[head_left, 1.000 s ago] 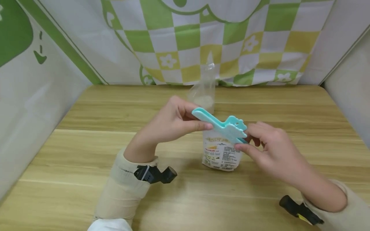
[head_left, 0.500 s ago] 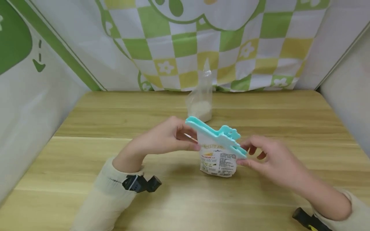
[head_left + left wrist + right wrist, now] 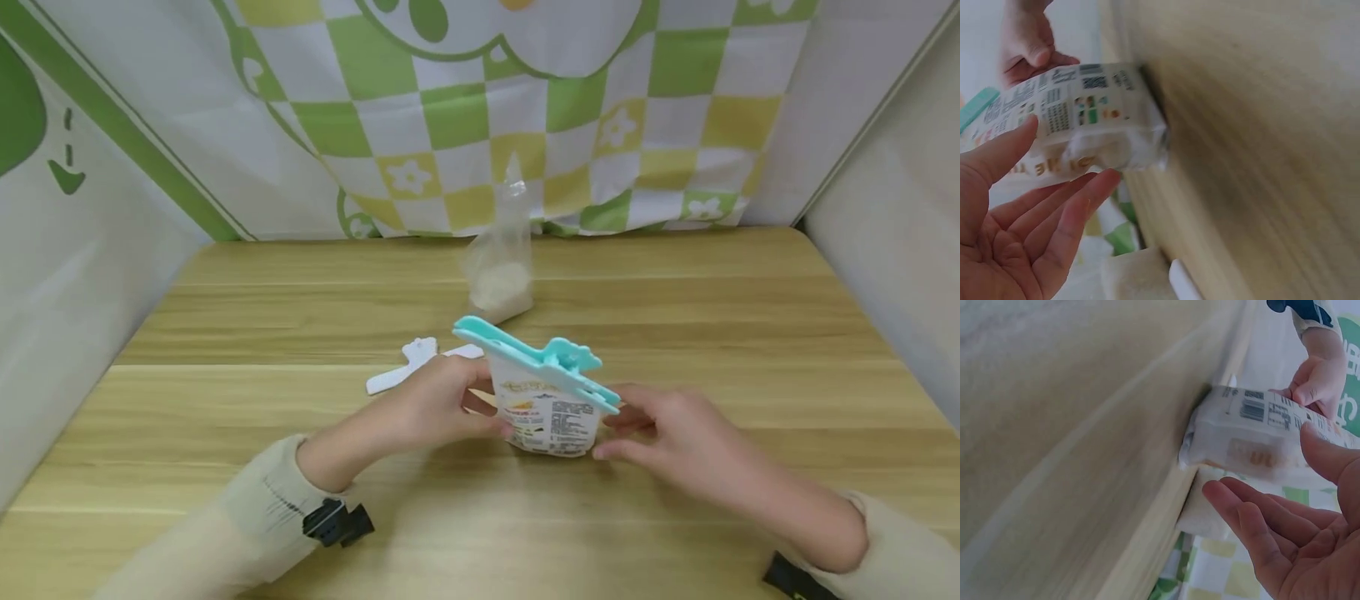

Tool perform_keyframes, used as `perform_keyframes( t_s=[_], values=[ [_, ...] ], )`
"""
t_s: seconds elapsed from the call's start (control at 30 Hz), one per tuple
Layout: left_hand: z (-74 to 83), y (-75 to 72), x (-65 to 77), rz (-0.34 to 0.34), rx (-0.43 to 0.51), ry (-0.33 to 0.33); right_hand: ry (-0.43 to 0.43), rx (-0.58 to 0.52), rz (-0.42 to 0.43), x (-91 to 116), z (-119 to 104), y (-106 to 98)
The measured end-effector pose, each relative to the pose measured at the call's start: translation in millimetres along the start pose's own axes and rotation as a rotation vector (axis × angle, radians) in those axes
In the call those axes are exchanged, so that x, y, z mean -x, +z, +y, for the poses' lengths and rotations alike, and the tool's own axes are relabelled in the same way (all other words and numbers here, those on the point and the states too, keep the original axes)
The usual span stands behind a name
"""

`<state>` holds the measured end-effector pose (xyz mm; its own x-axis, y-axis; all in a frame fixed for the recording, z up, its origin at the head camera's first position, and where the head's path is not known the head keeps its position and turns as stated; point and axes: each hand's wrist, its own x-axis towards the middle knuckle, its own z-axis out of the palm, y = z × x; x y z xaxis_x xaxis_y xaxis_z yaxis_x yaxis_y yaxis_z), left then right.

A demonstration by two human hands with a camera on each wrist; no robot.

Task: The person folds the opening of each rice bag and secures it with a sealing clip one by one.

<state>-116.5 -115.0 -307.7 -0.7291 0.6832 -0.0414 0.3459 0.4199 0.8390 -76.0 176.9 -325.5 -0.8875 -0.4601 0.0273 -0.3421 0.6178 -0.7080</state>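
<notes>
A small white printed bag (image 3: 551,427) stands on the table, its top closed by a turquoise bag clip (image 3: 536,357) set aslant. At its left side is my left hand (image 3: 438,400); in the left wrist view the thumb lies along the bag's printed face (image 3: 1091,119) and the extended fingers pass at its other side. My right hand (image 3: 678,433) is at the opposite side, low down. In the right wrist view its thumb and loosely extended fingers are spread around the bag's edge (image 3: 1254,431).
Behind my left hand a white clip (image 3: 418,354) lies on the table (image 3: 675,317), partly hidden. Farther back stands a clear bag (image 3: 501,287) with pale grainy contents. A green and yellow checked cloth (image 3: 457,108) hangs at the table's far edge.
Both hands have come off the turquoise clip and moved down to the sides of the printed bag. The clip stays on the bag's top. The white clip has come into view.
</notes>
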Motion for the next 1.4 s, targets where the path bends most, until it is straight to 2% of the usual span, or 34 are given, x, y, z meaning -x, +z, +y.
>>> perform_keyframes(
  t_s=[0.23,0.33,0.5,0.83,0.97,1.27,1.4],
  values=[
    [-5.6,6.7,1.0,0.050,0.016,0.032,0.007,-0.039,-0.009,-5,-6,11],
    [-5.8,7.4,1.6,0.064,0.009,0.035,-0.013,-0.009,-0.011,-8,-9,14],
    [-5.6,6.6,0.9,0.062,0.022,0.015,-0.015,0.074,0.010,-10,-11,15],
    [-9.2,6.6,-4.5,0.062,0.062,-0.005,0.013,0.058,-0.016,-14,-8,11],
    [-10.1,8.3,-9.4,0.066,0.078,0.001,0.028,0.049,-0.023,-16,-6,6],
    [-10.3,10.9,-29.6,0.098,0.032,-0.013,0.002,0.076,0.003,-20,4,-9],
    [-10.0,12.8,-39.2,0.099,0.017,-0.023,0.021,0.078,0.006,-20,10,-14]
  ],
)
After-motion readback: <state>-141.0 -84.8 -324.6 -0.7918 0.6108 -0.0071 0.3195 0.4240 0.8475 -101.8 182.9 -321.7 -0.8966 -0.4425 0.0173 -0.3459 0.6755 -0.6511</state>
